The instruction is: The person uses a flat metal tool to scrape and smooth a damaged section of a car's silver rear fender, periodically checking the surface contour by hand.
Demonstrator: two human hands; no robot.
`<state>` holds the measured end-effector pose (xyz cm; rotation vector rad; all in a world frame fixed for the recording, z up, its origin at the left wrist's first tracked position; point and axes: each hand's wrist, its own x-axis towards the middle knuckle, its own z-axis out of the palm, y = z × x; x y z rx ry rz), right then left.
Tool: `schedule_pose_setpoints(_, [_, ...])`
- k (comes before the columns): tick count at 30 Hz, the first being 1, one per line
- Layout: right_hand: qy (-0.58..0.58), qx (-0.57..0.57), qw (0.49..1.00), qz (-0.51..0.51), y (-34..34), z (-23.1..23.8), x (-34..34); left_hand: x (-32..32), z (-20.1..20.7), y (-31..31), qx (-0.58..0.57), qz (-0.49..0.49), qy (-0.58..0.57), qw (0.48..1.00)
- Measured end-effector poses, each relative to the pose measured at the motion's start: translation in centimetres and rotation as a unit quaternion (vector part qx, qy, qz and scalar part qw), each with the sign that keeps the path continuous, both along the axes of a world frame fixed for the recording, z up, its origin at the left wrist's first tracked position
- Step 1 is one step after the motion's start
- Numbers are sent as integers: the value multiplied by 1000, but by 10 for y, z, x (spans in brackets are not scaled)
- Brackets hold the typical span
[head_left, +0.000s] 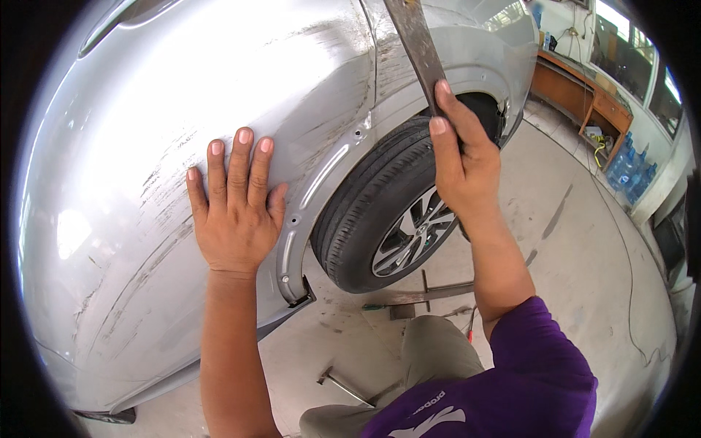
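Bodywork [157,193], silver, glossy, darkly scratched

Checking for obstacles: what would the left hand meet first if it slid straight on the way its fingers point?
Nothing standing out: the left hand seems flat on the silver body panel, and the way ahead looks free to the picture's top edge, though glare makes depth unclear.
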<state>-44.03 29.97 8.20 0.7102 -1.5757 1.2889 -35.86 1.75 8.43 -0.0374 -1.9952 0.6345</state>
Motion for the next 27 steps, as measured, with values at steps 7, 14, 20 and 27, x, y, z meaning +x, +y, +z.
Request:
schedule_pose_setpoints(7, [-60,42,997,6,8,32,6,-1,0,2,-13,-1,6,1000])
schedule_pose_setpoints(14, [-109,197,969,-98,28,36,-24,1,4,5,-13,-11,4,1000])
schedule_pose_setpoints(20, [1,92,994,-56,34,38,-35,1,0,5,-7,-19,2,1000])
schedule_pose_setpoints(27, [-101,142,982,-77,21,32,-22,2,2,4,-8,-1,-1,1000])
